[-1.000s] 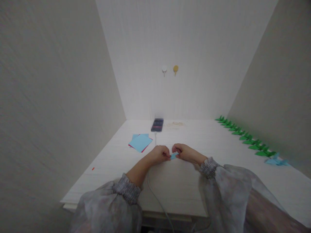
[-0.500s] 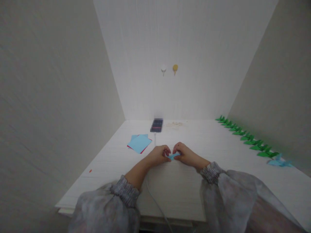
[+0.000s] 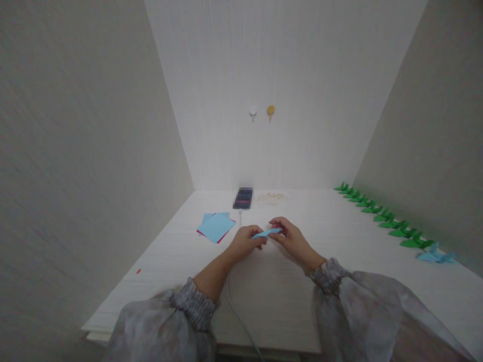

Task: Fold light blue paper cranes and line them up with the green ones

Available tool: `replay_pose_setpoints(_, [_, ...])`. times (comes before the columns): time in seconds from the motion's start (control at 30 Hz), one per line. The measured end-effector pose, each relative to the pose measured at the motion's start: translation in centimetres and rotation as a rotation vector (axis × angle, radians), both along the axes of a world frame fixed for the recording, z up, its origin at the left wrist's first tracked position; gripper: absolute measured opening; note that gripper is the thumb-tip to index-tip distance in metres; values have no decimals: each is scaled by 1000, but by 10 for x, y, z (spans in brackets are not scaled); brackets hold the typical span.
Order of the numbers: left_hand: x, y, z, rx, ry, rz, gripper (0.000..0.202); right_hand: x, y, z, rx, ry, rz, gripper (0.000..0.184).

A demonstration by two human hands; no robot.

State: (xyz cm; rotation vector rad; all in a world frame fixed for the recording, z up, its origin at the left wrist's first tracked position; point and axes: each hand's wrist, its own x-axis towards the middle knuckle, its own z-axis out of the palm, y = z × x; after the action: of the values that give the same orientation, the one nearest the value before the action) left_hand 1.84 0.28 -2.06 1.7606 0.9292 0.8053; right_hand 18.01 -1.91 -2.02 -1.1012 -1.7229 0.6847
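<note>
Over the middle of the white table [image 3: 279, 286], both my hands hold a small light-blue folded paper piece [image 3: 266, 233]. My left hand [image 3: 245, 241] pinches its left end with closed fingers. My right hand [image 3: 289, 236] pinches the right end, fingers curled round it. The piece is raised slightly above the table. Grey sheer sleeves cover both my forearms.
A stack of light-blue and red paper squares [image 3: 216, 227] lies to the left. Behind it a dark phone [image 3: 243, 198] has a white cable [image 3: 236, 301] running toward me. Several green folded paper figures [image 3: 381, 215] line the right wall, ending in a light-blue one [image 3: 433, 255].
Both hands have lifted the blue paper piece slightly and moved it away from me; it now lies flatter and longer between the fingers. The view shifted a little.
</note>
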Motion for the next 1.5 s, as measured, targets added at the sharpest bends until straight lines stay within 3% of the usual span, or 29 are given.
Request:
replay_pose_setpoints(0.1, [4, -1, 5, -53, -135, 79, 18, -5, 1, 2, -70, 250, -21, 36])
replay_pose_setpoints(0.17, [5, -1, 5, -25, -164, 118, 19, -10, -1, 4, -138, 319, 2, 26])
replay_pose_setpoints(0.3, [7, -5, 4, 160, -109, 130, 19, -17, -5, 3, -228, 248, 34, 20])
replay_pose_setpoints(0.43, [9, -10, 7, 294, 30, 92, 22, -14, -1, -3, -193, 266, -9, 20])
replay_pose_setpoints(0.67, [7, -9, 8, 21, -204, 6, 35, -11, -2, 0, -181, 343, -21, 18])
replay_pose_setpoints(0.8, [5, -5, 5, -79, -278, -13, 33, -13, -3, 3, -198, 364, -39, 18])
replay_pose_setpoints(1.03, [6, -5, 7, -67, -345, 26, 26, -12, -3, 2, -174, 390, -64, 16])
replay_pose_setpoints(1.2, [8, -3, 6, 9, -360, 164, 31, -15, -7, 8, -178, 452, -21, 14])
replay_pose_setpoints(1.5, [9, 1, 4, 24, -424, 170, 26, -14, -10, 12, -144, 400, 14, 16])
